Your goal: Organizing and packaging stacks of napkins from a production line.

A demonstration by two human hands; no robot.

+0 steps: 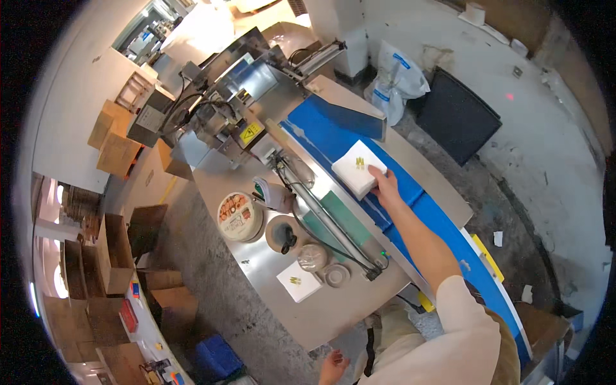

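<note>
Right fingers (376, 173) on napkins (350, 168), lidded tub (240, 217), contents hidden

Under the right hand (387, 188), the white stack (350, 174) is hiding some fingers and covering part of the blue belt (326, 136). Just beyond the fingertips, the yellow-green marks (360, 163) are looking too small to read. Well to its lower left, the lower edge is cutting off the left hand (332, 368).
</note>
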